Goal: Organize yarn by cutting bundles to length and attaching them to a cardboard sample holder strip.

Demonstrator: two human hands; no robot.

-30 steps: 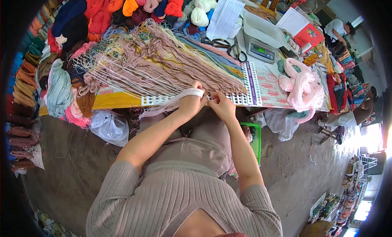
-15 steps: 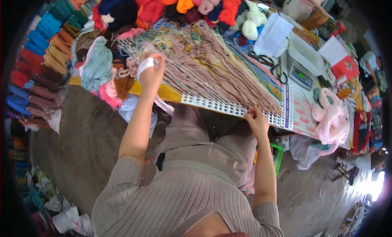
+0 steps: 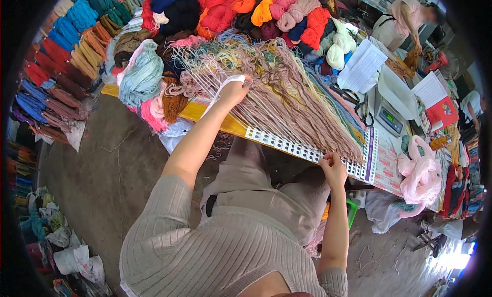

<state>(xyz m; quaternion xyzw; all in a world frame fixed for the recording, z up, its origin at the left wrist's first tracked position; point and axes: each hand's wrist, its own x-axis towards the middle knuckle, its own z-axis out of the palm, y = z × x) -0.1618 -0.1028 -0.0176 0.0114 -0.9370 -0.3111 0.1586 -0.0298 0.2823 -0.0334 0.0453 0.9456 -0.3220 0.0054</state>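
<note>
Pale pinkish-white yarn (image 3: 221, 89) runs over my left hand (image 3: 234, 93), whose fingers are closed on it above the strands at the board's left part. A long white card strip with rows of punched holes (image 3: 271, 140) lies along the table's near edge. Many dusty-pink, cream, yellow and grey-green yarn strands (image 3: 307, 115) fan out from it across the table. At the strip's right part, my right hand (image 3: 334, 170) pinches at the near edge, thumb and fingers together. Whatever lies between those fingertips is too small to make out.
Right of the strands lie black scissors (image 3: 350, 96), a digital scale (image 3: 388, 118) and a pale pink hank (image 3: 420, 169). Red and orange yarn balls (image 3: 220, 15) are heaped at the back. A light-blue hank (image 3: 141, 74) hangs at the left. A person (image 3: 402, 23) stands far right.
My left hand has moved right, in over the strands, with the pale yarn. My right hand keeps its place at the card strip. The whole view has shifted a little.
</note>
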